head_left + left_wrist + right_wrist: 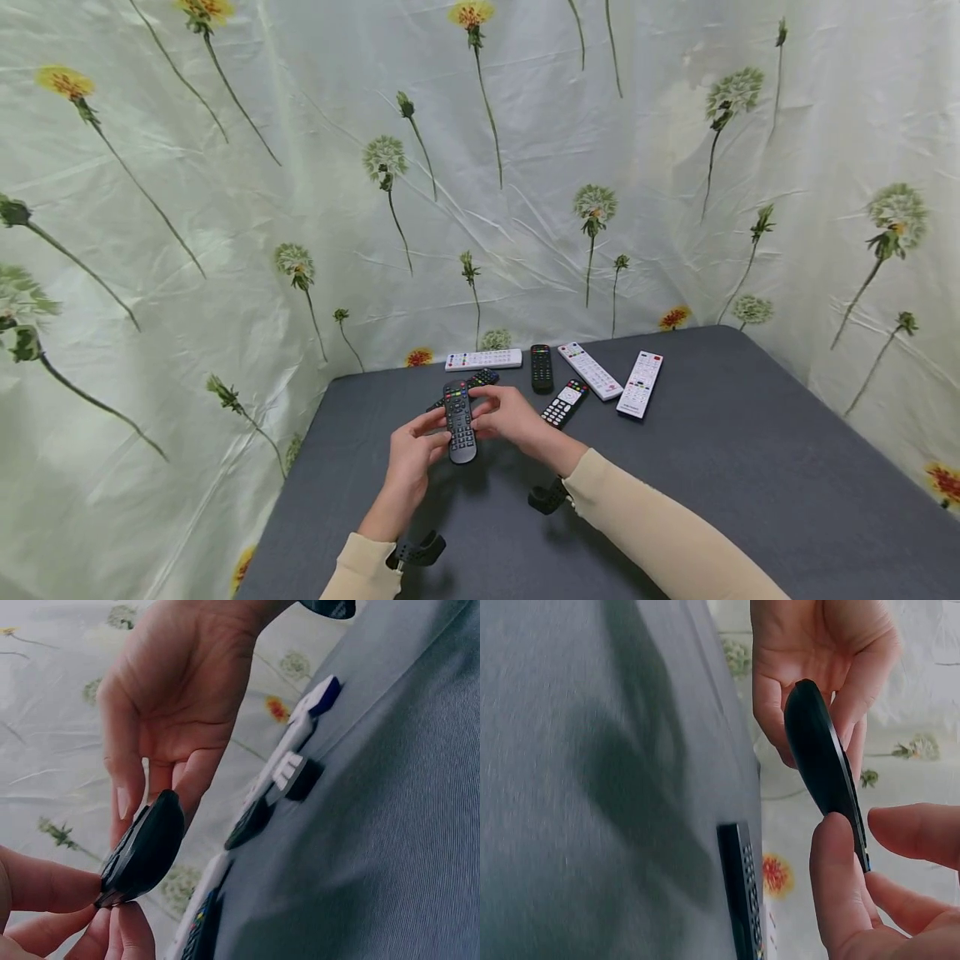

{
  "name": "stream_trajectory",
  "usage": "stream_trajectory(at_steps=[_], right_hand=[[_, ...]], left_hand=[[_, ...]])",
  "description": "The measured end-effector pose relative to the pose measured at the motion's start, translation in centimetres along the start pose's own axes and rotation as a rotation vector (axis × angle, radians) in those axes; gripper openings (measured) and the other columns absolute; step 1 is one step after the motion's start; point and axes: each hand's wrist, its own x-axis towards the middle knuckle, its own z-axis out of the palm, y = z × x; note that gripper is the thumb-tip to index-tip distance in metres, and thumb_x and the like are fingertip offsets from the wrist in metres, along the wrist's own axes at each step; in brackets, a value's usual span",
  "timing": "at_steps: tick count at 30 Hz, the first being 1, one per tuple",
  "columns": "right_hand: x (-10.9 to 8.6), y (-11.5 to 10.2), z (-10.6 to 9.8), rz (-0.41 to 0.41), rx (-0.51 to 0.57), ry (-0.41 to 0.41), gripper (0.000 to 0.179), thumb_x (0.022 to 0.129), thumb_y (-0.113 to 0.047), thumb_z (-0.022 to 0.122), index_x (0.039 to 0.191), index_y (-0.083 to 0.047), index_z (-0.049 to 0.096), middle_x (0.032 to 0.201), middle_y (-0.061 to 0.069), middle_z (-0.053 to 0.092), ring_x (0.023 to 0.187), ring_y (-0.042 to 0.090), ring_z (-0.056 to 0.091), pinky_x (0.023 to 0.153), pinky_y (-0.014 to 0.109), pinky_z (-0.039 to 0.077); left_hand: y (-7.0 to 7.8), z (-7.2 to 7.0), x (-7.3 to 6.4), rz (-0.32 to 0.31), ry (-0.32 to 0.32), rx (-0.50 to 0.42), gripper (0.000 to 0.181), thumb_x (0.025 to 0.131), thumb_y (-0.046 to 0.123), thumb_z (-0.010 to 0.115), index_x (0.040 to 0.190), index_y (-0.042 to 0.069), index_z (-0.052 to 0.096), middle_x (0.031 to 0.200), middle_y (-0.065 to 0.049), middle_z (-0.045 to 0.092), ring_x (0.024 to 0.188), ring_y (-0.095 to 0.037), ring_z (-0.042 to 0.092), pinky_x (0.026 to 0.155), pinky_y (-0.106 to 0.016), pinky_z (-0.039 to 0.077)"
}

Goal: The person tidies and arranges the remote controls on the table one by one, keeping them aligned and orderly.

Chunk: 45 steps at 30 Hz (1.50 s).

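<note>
A black remote control (460, 422) with coloured buttons near its top is held above the grey table, buttons facing up. My left hand (409, 457) grips its left side, with the thumb at the edge. On the opposite side, my right hand (517, 419) holds the upper right edge between thumb and fingers. From the left wrist view, the remote's rounded dark back (154, 851) shows between both hands. In the right wrist view, the fingers (832, 855) of my right hand touch the back near one end. Partly hidden behind the held remote, another black remote (483, 377) lies on the table.
Along the table's (720, 467) far side lie a white remote (483, 359), a black remote (541, 369), and two more white remotes, one slanted (590, 371) and one further right (641, 385). A black remote with white buttons (565, 404) is near my right hand. A flowered curtain (525, 167) hangs behind.
</note>
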Motion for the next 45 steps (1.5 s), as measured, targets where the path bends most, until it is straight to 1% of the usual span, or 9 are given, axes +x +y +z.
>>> stream_trajectory(at_steps=[7,15,21,27,31,35,38,42,45], right_hand=[[0.1,0.6,2.0,-0.003,0.061,-0.057,0.059,0.079,0.003,0.063,0.133,-0.009,0.044,0.097,0.019,0.060,0.081,0.027,0.063,0.074,0.045,0.051],[0.0,1.2,4.2,0.029,0.130,-0.093,0.059,0.080,0.002,0.063,0.134,-0.009,0.043,0.100,0.019,0.059,0.085,0.030,0.062,0.074,0.045,0.051],[0.3,1.5,6.2,0.043,0.160,-0.113,0.058,0.079,0.003,0.064,0.133,-0.010,0.045,0.100,0.018,0.059,0.083,0.029,0.063,0.073,0.043,0.052],[0.8,2.2,8.0,0.046,0.199,-0.110,0.058,0.078,0.006,0.063,0.132,-0.007,0.046,0.096,0.018,0.060,0.079,0.028,0.064,0.071,0.039,0.053],[1.0,2.8,9.0,0.051,0.216,-0.101,0.058,0.078,0.007,0.063,0.132,-0.006,0.045,0.096,0.019,0.060,0.077,0.024,0.064,0.070,0.038,0.053],[0.9,3.3,9.7,0.060,0.232,-0.100,0.060,0.077,0.008,0.063,0.133,-0.005,0.044,0.100,0.022,0.058,0.075,0.022,0.063,0.069,0.036,0.053],[0.8,4.0,10.0,0.074,0.248,-0.104,0.062,0.076,0.008,0.063,0.133,-0.004,0.043,0.100,0.021,0.057,0.074,0.021,0.063,0.069,0.037,0.053],[0.8,4.9,10.5,0.080,0.262,-0.114,0.062,0.076,0.008,0.063,0.133,-0.004,0.042,0.099,0.019,0.058,0.074,0.022,0.063,0.071,0.040,0.052],[0.7,5.4,10.7,0.083,0.273,-0.125,0.062,0.076,0.008,0.063,0.133,-0.003,0.041,0.098,0.018,0.059,0.073,0.021,0.063,0.073,0.042,0.052]], left_hand=[[0.3,-2.3,-0.5,0.010,0.033,0.048,0.039,0.077,-0.002,0.064,0.113,0.011,0.064,0.109,-0.012,0.057,0.095,-0.025,0.056,0.075,-0.037,0.051],[-0.1,-4.7,-1.0,0.028,0.063,0.128,0.036,0.080,0.003,0.064,0.115,0.012,0.062,0.110,-0.012,0.056,0.096,-0.025,0.055,0.076,-0.036,0.051],[-0.4,-6.8,-1.3,0.052,0.099,0.166,0.036,0.079,0.006,0.066,0.115,0.010,0.062,0.107,-0.013,0.057,0.093,-0.025,0.055,0.071,-0.035,0.051],[-0.4,-8.4,-1.6,0.005,0.113,0.190,0.036,0.081,0.002,0.063,0.115,0.010,0.062,0.110,-0.013,0.056,0.098,-0.025,0.052,0.074,-0.034,0.050],[-0.4,-9.2,-1.5,-0.017,0.111,0.228,0.037,0.081,0.003,0.062,0.117,0.010,0.060,0.112,-0.013,0.056,0.099,-0.025,0.051,0.076,-0.035,0.049],[-1.1,-9.9,-1.1,-0.056,0.125,0.287,0.036,0.080,0.005,0.063,0.115,0.015,0.062,0.110,-0.008,0.057,0.098,-0.021,0.053,0.078,-0.037,0.049],[-1.5,-10.2,-1.0,-0.073,0.121,0.323,0.036,0.080,0.004,0.062,0.114,0.013,0.062,0.109,-0.009,0.058,0.098,-0.022,0.053,0.077,-0.037,0.049],[-1.5,-10.5,-1.2,-0.061,0.097,0.350,0.037,0.080,0.000,0.061,0.116,0.006,0.060,0.108,-0.014,0.058,0.098,-0.026,0.052,0.073,-0.036,0.050],[-1.8,-10.8,-1.1,-0.074,0.092,0.372,0.037,0.079,-0.002,0.060,0.116,0.005,0.060,0.106,-0.013,0.059,0.095,-0.025,0.053,0.070,-0.034,0.049]])
